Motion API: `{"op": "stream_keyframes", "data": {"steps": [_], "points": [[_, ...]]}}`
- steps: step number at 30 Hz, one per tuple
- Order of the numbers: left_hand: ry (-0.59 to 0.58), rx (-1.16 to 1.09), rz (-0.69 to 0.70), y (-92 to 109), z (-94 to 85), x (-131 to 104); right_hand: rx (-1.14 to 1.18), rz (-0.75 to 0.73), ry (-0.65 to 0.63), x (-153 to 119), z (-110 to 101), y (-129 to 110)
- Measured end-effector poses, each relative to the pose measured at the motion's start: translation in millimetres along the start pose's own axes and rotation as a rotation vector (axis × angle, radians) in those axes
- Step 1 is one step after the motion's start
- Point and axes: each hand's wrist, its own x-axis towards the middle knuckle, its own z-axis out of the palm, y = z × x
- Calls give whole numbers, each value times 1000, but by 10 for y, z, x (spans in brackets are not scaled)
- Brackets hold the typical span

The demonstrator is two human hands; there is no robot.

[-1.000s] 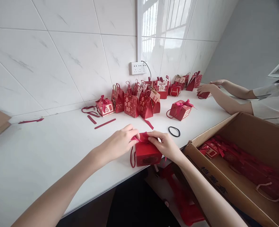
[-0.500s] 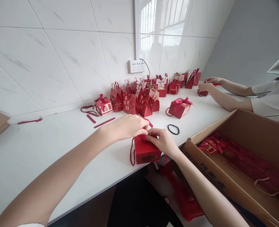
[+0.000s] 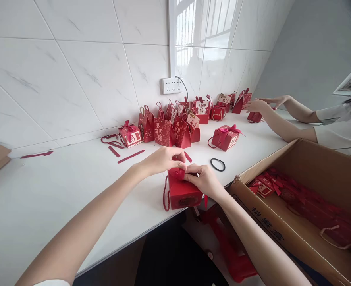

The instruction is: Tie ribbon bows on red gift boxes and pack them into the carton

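Note:
A red gift box (image 3: 185,196) sits at the table's front edge, a dark red rope handle (image 3: 165,196) hanging on its left side. On top of it a red ribbon (image 3: 179,173) is bunched into a small loop or knot. My left hand (image 3: 171,159) pinches the ribbon from the far left side. From the right, my right hand (image 3: 204,179) also pinches it, thumb and fingers closed beside the knot. One ribbon tail hangs down the box's right side; another pokes out beyond my left hand. The fingers partly hide the knot.
Several red gift boxes (image 3: 163,131) stand along the tiled wall. A bow-tied box (image 3: 225,137) and a black elastic band (image 3: 217,164) lie to the right. A large carton (image 3: 270,222) holds more red boxes. At the far right are a co-worker's hands (image 3: 260,105).
Both my hands stay at the ribbon, the left fingers lifted slightly, and more of the red loop shows. The co-worker's hands have loosened and spread above their box.

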Motion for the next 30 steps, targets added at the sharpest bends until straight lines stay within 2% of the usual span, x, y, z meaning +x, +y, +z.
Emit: {"op": "stream_keyframes", "data": {"steps": [5,9,11,14,21,23,27,30], "points": [[85,-91,-44,-246,107,-2,81,22,10,-2,4,5],[165,-139,27,-364,254,-105,92,4,52,-12,26,6],[224,-139,68,-359,316,-169,83,-12,90,-20,36,19],[264,-121,59,-324,375,-259,43,-11,161,-33,43,48],[183,-108,34,-194,405,-419,-83,1,169,-53,49,43],[195,-137,-9,-148,440,-438,-152,-1,185,-68,57,22],[304,-186,-107,-104,573,-444,-333,-126,227,-108,66,-2],[306,-222,-129,-130,643,-435,-430,-218,235,-115,56,25]]}}
